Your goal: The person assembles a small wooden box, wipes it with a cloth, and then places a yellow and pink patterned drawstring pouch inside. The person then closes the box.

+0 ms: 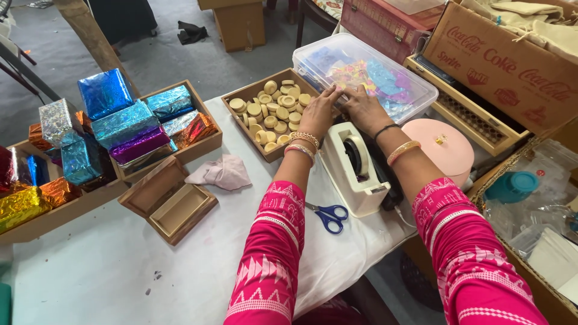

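**Both hands at the near edge of the clear bin**

While your arms in their pink patterned sleeves stretch forward over the white-covered counter, both hands meet at the near rim of the clear plastic bin, which sits at the far right of the counter and holds coloured foil sheets in blue, pink and yellow. Your left hand lies flat with its fingers spread along that rim, its grip open and holding nothing. Your right hand rests just beside it, fingers pressed to the same edge; you hold nothing that I can see there, though whether the fingertips pinch a sheet I cannot tell.

To the far left stand wooden trays of foil-wrapped boxes in blue, silver, purple, orange and gold. Just left of your left hand, a wooden tray of pale round discs touches the bin's corner. Right of your right wrist sits a pink round lidded box. Beneath your forearms stands a white tape dispenser. Nearer the middle of the counter, an open wooden box lies with its lid back, a crumpled pink cloth just beyond it. Blue-handled scissors lie by your left elbow.
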